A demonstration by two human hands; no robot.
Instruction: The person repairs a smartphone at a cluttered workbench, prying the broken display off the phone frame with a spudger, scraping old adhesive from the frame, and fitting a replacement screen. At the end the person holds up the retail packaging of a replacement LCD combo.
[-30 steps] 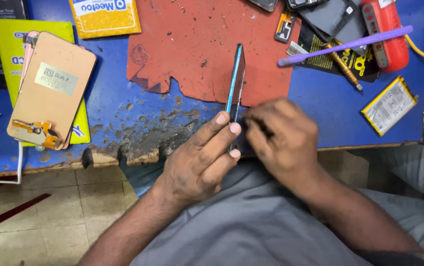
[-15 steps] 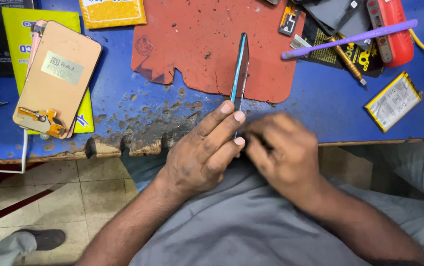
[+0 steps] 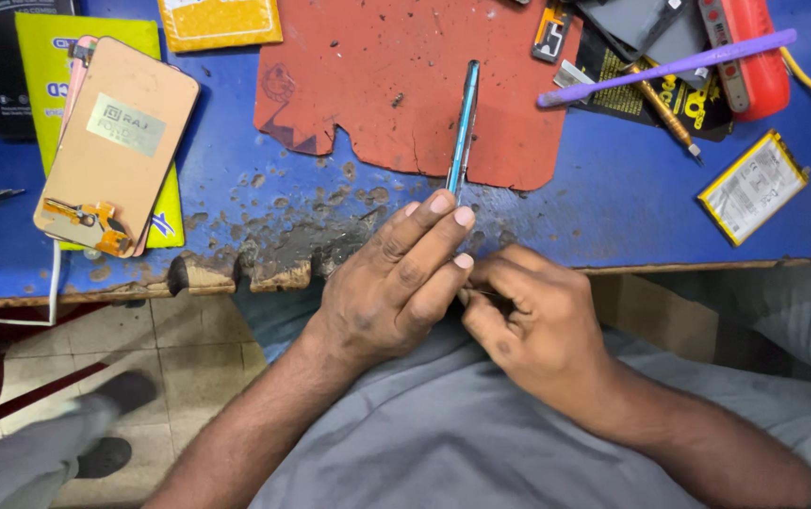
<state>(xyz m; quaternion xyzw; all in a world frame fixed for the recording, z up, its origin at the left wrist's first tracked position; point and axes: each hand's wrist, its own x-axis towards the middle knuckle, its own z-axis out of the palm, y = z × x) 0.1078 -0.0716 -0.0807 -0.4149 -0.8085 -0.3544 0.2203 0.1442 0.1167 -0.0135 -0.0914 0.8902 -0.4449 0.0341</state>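
A thin teal phone [image 3: 463, 127] stands on its edge, its far end over the red mat [image 3: 405, 85] on the blue workbench [image 3: 264, 207]. My left hand [image 3: 394, 278] holds the phone's near end, fingers stretched along its side. My right hand [image 3: 532, 325] is curled right beside it at the bench's front edge, fingertips pinched against the phone's lower corner; whether it grips a small tool is hidden.
A tan phone panel [image 3: 118, 146] lies on a yellow-green box [image 3: 52, 66] at left. At right are a purple pry stick [image 3: 664, 68], a red tool [image 3: 749, 52], a screwdriver [image 3: 664, 113] and a flat battery [image 3: 754, 187]. Another person's shoe [image 3: 104, 457] is on the tiled floor.
My hands and the phone have stayed together at the bench edge; my right hand has shifted slightly under the left. A shoe has come further into view on the floor at lower left.
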